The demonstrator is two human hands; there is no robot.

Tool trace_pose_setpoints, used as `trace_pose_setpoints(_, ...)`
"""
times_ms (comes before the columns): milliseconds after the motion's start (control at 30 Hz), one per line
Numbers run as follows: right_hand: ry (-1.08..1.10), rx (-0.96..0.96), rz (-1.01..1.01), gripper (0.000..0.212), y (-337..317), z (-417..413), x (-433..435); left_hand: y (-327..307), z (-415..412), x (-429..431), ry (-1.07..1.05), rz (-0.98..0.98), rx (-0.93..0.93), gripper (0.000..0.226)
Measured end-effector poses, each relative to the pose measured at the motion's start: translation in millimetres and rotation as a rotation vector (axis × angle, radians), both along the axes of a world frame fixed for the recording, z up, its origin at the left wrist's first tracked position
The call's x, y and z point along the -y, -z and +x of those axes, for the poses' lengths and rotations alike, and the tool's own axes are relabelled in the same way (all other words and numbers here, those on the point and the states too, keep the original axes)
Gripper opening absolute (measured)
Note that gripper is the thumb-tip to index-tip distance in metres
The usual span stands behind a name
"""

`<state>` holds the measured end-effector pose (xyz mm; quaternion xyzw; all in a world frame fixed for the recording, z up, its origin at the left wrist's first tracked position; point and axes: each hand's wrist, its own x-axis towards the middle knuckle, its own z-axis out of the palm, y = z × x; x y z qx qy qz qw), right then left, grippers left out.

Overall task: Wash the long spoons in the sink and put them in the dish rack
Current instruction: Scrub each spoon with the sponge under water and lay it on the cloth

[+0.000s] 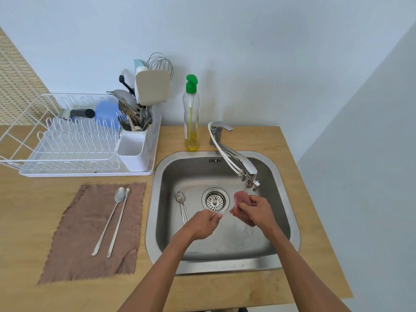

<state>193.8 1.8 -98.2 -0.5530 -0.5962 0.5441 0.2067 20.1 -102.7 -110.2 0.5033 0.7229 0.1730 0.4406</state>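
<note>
— How far along are you?

— Early, I judge. Two long steel spoons (120, 195) lie on the brown cloth (90, 255), and more long spoons (180, 197) wait in the stainless sink (171, 172). I can't tell whether any are in the white wire dish rack (67, 143).

— And the one you're washing?

— My left hand (202, 224) pinches the thin handle of this spoon (225, 212). My right hand (258, 209) grips the red mesh scrubber (242, 199) round its far end, under the chrome tap (238, 163).

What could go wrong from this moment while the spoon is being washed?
The left hand pinches only the thin handle of the long metal spoon while the right hand grips the red mesh scrubber round its bowl; wet, it may slip into the steel sink. The rear compartment of the white plastic cutlery holder looks crowded, so a long spoon placed there may tip out.
</note>
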Motion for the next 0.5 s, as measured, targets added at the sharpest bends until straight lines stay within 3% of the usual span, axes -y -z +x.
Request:
trace_pose_setpoints(233, -0.049, 0.266, 0.264, 0.009, 9, -3, -11, -9, 6, -1, -0.041, -0.005, 0.054, 0.045)
trace_pose_setpoints(333, -0.102, 0.26, 0.176, 0.002, 9, -2, -18, -6, 1, 0, -0.063, -0.021, 0.078, 0.045)
trace_pose_setpoints(500, -0.212, 0.26, 0.119, 0.011, 4, -1, -27, -2, -3, 0, -0.083, -0.044, 0.099, 0.048)
